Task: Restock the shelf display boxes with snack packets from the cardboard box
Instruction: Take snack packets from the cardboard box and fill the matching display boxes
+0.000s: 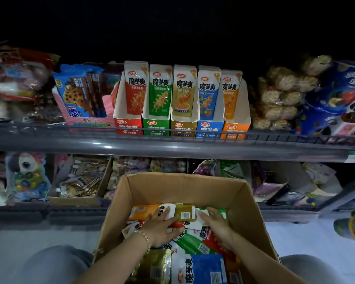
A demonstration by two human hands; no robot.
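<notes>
Head view: an open cardboard box (182, 187) is seen on the floor in front of a shelf (172, 148), between the person's knees. It is filled with loose snack packets (207, 267) in orange, olive, red, green and blue, lying flat and overlapping.

Both hands are lowered into the box. The left hand (159, 226), with a bead bracelet (145, 240) at its wrist, is laid on the pile with its fingers stretched nearly straight over an orange packet (143, 211) and its thumb spread toward a red one. The right hand (216, 224) is placed just beside it, its fingers likewise extended and resting on white and green packets. An olive packet (184, 212) lies between the fingertips of the two hands. Neither hand is seen curled around a packet.

Five display boxes are lined up side by side on the shelf above: red (128, 125), green (156, 126), olive (183, 128), blue (210, 129) and orange (236, 129). Upright packets of the matching colour are held in each.

A pink box of cookie packs (84, 95) is set to their left, and bagged round snacks (283, 95) are stacked to their right. More goods are kept on the lower shelf behind the cardboard box.
</notes>
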